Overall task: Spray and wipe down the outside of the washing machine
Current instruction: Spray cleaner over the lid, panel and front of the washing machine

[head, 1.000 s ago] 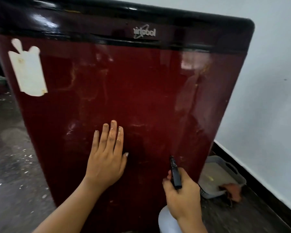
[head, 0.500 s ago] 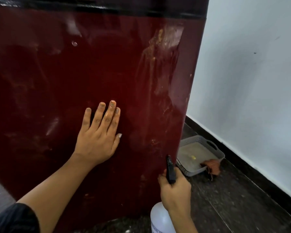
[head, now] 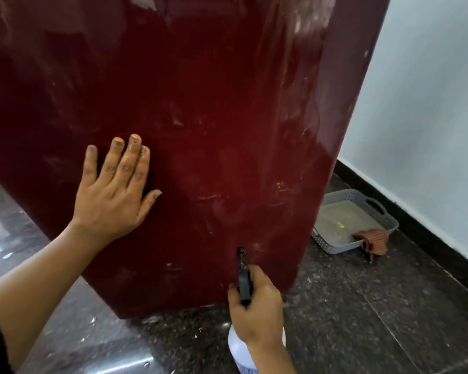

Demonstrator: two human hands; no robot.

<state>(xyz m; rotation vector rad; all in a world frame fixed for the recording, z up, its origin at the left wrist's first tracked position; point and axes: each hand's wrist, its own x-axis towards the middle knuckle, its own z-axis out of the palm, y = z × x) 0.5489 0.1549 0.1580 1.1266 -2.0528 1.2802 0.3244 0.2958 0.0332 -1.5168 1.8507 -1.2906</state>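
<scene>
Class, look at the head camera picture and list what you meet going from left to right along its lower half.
Left hand flat on the washing machine → right hand gripping the spray bottle → grey basket on the floor → orange cloth draped over the basket's near right rim.

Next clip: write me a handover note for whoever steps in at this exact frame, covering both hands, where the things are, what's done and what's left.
Left hand: open, flat against the machine's red panel, holding nothing.
Right hand: gripping the spray bottle, black nozzle aimed at the panel's lower right.
Cloth: draped over the rim of the grey basket on the floor, right of the machine.
Done: cannot tell if any spray has landed; the panel shows smears and marks.
Left: spray the panel, fetch the cloth, wipe it down.
</scene>
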